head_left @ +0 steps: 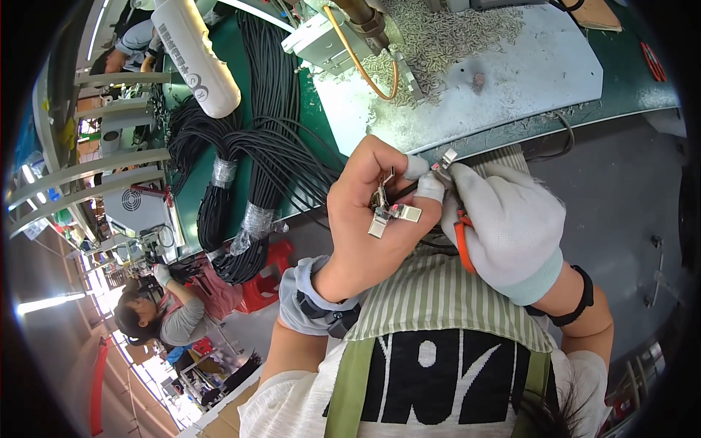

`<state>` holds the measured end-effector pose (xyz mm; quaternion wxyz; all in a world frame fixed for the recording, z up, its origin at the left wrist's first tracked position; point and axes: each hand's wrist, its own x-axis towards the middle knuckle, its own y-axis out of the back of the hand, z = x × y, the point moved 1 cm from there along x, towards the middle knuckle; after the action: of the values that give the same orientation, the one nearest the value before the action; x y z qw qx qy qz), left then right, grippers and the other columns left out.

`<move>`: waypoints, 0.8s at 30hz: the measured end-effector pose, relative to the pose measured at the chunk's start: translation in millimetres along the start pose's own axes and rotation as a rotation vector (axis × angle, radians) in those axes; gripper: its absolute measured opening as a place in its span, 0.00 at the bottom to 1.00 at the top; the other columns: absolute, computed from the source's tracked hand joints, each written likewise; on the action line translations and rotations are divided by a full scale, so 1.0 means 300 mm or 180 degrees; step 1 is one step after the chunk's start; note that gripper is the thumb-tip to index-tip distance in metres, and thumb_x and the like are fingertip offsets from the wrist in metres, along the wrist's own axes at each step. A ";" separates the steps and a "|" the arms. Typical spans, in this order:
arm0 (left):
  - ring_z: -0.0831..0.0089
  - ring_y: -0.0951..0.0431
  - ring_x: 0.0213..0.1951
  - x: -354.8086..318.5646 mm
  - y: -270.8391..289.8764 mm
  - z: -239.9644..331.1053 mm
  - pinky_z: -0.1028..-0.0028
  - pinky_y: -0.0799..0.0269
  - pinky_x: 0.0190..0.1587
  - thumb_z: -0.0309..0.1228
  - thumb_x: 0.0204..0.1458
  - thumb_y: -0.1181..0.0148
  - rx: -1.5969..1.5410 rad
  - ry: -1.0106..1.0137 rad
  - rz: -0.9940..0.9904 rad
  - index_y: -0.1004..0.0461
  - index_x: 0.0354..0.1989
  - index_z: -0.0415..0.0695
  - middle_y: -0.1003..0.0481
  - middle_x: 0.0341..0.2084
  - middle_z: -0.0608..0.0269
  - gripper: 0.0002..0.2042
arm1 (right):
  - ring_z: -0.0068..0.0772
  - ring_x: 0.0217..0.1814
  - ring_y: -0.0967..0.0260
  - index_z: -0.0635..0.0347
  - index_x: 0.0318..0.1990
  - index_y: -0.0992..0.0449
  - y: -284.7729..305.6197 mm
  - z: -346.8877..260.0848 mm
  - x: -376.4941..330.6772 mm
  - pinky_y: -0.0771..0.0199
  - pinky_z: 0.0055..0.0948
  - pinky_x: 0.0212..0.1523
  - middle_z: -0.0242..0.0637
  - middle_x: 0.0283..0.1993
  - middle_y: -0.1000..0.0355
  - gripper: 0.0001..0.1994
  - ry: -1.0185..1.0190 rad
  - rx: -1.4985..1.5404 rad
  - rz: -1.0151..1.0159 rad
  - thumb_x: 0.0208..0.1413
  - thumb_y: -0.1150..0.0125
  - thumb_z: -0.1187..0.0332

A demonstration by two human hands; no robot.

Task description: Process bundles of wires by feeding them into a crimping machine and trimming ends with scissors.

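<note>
Closed around several black cables, my left hand (354,212) has white covers on its thumb and a fingertip. Metal USB plugs (409,213) with bare ends stick out between its fingers and palm. Another metal plug (448,156) stands up where the fingertips of both hands meet. My right hand (515,219), in a white knitted glove, is curled around an orange-handled hand tool (463,244). The tool's working end is hidden by the fingers. Right fingertips press close beside the upper plug; whether they touch it I cannot tell.
Bundles of black cables (266,164) wrapped in clear film lie on the green table at left. Ahead stands a machine (321,44) beside a pale board (540,66) strewn with small metal bits. A white tube (193,58) hangs upper left. Another person (175,314) sits at lower left.
</note>
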<state>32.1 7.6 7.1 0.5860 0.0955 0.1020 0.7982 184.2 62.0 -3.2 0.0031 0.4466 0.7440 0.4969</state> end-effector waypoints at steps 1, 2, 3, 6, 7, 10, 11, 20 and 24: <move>0.90 0.44 0.22 -0.006 -0.010 0.005 0.87 0.47 0.25 0.15 0.40 0.44 -0.0060 -0.0022 0.0105 0.36 0.32 0.41 0.38 0.19 0.74 0.12 | 0.36 0.20 0.34 0.62 0.36 0.25 0.004 0.001 0.000 0.30 0.32 0.27 0.36 0.21 0.33 0.12 -0.0113 0.0285 -0.0103 0.39 0.36 0.73; 0.89 0.44 0.21 -0.011 -0.019 0.010 0.87 0.48 0.25 0.15 0.40 0.44 -0.0120 -0.0042 0.0211 0.35 0.33 0.40 0.38 0.18 0.74 0.12 | 0.37 0.19 0.34 0.63 0.36 0.25 0.007 0.002 0.001 0.30 0.31 0.25 0.37 0.20 0.32 0.13 -0.0226 0.0570 -0.0206 0.39 0.36 0.75; 0.89 0.45 0.21 -0.015 -0.022 0.011 0.87 0.48 0.24 0.16 0.40 0.44 -0.0179 -0.0063 0.0319 0.34 0.34 0.40 0.39 0.18 0.74 0.12 | 0.37 0.19 0.34 0.63 0.36 0.25 0.010 0.001 0.003 0.30 0.31 0.25 0.37 0.20 0.32 0.13 -0.0222 0.0574 -0.0213 0.39 0.36 0.75; 0.90 0.39 0.24 -0.016 0.001 -0.011 0.88 0.44 0.26 0.18 0.45 0.42 0.0165 -0.0564 -0.0061 0.34 0.37 0.39 0.34 0.21 0.73 0.11 | 0.38 0.15 0.36 0.65 0.36 0.25 0.026 0.002 0.007 0.37 0.29 0.18 0.38 0.18 0.33 0.11 -0.0477 0.1324 -0.0254 0.41 0.37 0.76; 0.91 0.36 0.25 -0.015 0.009 -0.014 0.88 0.42 0.27 0.19 0.48 0.41 0.0338 -0.0816 -0.0246 0.34 0.38 0.38 0.31 0.23 0.73 0.11 | 0.38 0.15 0.36 0.65 0.36 0.25 0.024 0.003 0.007 0.37 0.29 0.18 0.38 0.18 0.33 0.11 -0.0484 0.1321 -0.0254 0.41 0.37 0.76; 0.91 0.35 0.26 -0.011 0.033 -0.015 0.88 0.41 0.28 0.20 0.47 0.40 0.0040 -0.0661 -0.0643 0.34 0.38 0.38 0.30 0.24 0.72 0.11 | 0.37 0.15 0.35 0.60 0.30 0.28 0.010 0.010 0.007 0.38 0.30 0.16 0.36 0.17 0.34 0.08 -0.0332 0.1264 -0.0123 0.42 0.35 0.72; 0.91 0.34 0.27 -0.012 0.034 -0.016 0.87 0.40 0.28 0.20 0.47 0.39 -0.0109 -0.0585 -0.0838 0.34 0.38 0.37 0.30 0.25 0.72 0.12 | 0.37 0.15 0.35 0.60 0.30 0.28 0.010 0.011 0.008 0.38 0.30 0.16 0.36 0.17 0.34 0.08 -0.0334 0.1267 -0.0129 0.42 0.35 0.72; 0.91 0.38 0.24 -0.015 0.005 -0.023 0.88 0.44 0.27 0.18 0.46 0.42 0.0418 -0.0020 -0.0317 0.32 0.34 0.37 0.32 0.22 0.74 0.08 | 0.38 0.17 0.35 0.62 0.34 0.26 -0.001 0.035 0.009 0.34 0.30 0.21 0.36 0.18 0.34 0.09 -0.0148 0.0115 -0.0044 0.42 0.37 0.72; 0.92 0.40 0.22 0.004 -0.013 -0.030 0.88 0.46 0.25 0.17 0.46 0.43 0.0845 -0.0403 -0.0246 0.31 0.31 0.37 0.34 0.19 0.75 0.06 | 0.39 0.18 0.36 0.59 0.31 0.27 -0.012 0.034 -0.009 0.33 0.31 0.21 0.35 0.17 0.35 0.07 -0.0104 0.0011 -0.0087 0.45 0.38 0.69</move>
<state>32.9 9.5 -2.7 0.6038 0.2182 0.1731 0.7469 188.0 67.3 -12.0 0.0213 0.4444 0.7508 0.4882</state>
